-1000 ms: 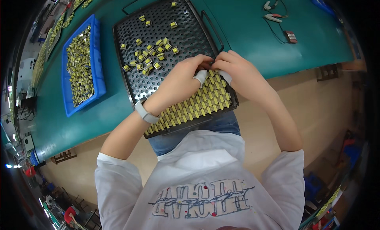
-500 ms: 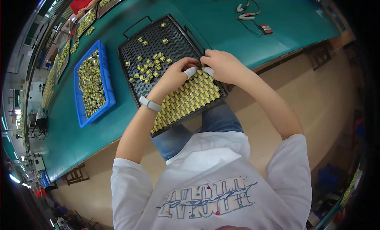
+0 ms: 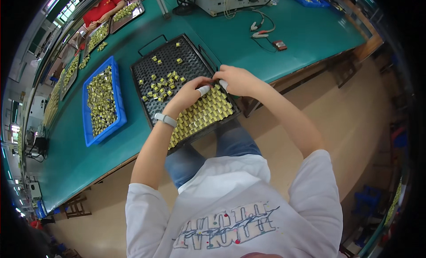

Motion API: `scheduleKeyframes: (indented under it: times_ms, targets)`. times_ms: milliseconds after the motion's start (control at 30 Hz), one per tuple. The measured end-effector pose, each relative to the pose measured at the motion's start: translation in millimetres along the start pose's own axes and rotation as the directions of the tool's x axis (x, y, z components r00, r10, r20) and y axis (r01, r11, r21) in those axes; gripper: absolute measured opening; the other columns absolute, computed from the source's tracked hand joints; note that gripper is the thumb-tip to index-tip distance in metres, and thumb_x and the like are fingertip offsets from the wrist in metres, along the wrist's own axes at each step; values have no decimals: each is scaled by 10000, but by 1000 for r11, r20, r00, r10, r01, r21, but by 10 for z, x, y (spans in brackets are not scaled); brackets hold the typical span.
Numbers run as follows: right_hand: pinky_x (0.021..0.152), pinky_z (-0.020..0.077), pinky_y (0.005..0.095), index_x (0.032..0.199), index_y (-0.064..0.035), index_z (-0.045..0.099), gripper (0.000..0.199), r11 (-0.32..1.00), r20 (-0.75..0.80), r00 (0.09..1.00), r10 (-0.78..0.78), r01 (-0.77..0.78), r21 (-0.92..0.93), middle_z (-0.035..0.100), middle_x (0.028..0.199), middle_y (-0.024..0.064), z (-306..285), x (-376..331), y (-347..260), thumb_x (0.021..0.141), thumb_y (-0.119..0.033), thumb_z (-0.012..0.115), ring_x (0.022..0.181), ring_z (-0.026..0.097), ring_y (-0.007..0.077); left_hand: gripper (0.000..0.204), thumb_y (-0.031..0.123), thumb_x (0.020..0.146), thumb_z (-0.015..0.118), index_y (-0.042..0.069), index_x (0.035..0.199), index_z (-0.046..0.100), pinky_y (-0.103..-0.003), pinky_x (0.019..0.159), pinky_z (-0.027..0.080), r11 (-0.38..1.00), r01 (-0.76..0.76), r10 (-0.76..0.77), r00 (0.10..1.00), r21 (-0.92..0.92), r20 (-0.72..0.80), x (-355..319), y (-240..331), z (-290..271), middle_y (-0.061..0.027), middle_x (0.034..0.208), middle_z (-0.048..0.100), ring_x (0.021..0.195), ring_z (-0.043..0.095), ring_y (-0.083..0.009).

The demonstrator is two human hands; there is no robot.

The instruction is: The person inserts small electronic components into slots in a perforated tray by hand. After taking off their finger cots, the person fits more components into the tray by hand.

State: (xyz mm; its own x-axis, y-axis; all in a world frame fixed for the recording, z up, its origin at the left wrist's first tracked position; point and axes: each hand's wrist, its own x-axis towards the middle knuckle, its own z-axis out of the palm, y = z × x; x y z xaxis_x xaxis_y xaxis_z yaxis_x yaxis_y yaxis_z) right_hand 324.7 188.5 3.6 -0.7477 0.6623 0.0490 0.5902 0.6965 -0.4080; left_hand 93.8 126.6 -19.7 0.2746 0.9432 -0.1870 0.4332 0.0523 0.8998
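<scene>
A black perforated tray (image 3: 191,49) with wire handles rests at the table's near edge, reaching over my lap. Small yellow, silver-edged block-shaped parts (image 3: 202,116) fill its near portion in tight, regular rows. More of the same parts lie loose (image 3: 165,86) farther up the tray, left of my hands. My left hand (image 3: 190,93) bends its fingers down at the right end of the last row. Opposite it, my right hand (image 3: 237,79) is pinched closed at the tray's right rim. Both wear white finger covers. Whatever sits between the fingertips is hidden.
A blue bin (image 3: 120,98) heaped with similar parts stands left of the tray on the green table (image 3: 146,120). Clip leads (image 3: 262,32) and a small red box (image 3: 279,45) lie to the right. Beyond are a grey instrument (image 3: 230,1) and a person in a red shirt (image 3: 104,9).
The view has tilted, so the tray and table sit lower and more of the far table shows. My hands stay close together at the same row end, with only slight finger movement.
</scene>
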Motion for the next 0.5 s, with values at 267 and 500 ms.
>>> scheduleKeyframes:
  times_ms: [267, 500]
  targets:
    - [941, 553, 473, 1078, -116, 785, 199, 996, -35, 996, -80, 81, 48, 657, 1078, 156, 148, -15, 73, 933, -97, 650, 1078, 673, 379, 331, 159, 1094, 600, 19, 1384, 674, -363, 1104, 488, 992, -73, 87, 985, 99, -150, -230, 8, -115, -105, 1328, 738, 1264, 665, -225]
    - [956, 556, 462, 1125, -105, 783, 239, 998, -16, 998, -57, 58, 12, 647, 1099, 120, 99, -62, -82, 918, -68, 667, 1146, 649, 325, 266, 209, 1055, 651, 106, 1272, 766, -329, 673, 523, 958, 180, -140, 973, 223, -185, -650, 95, -137, -83, 1015, 760, 714, 619, -143]
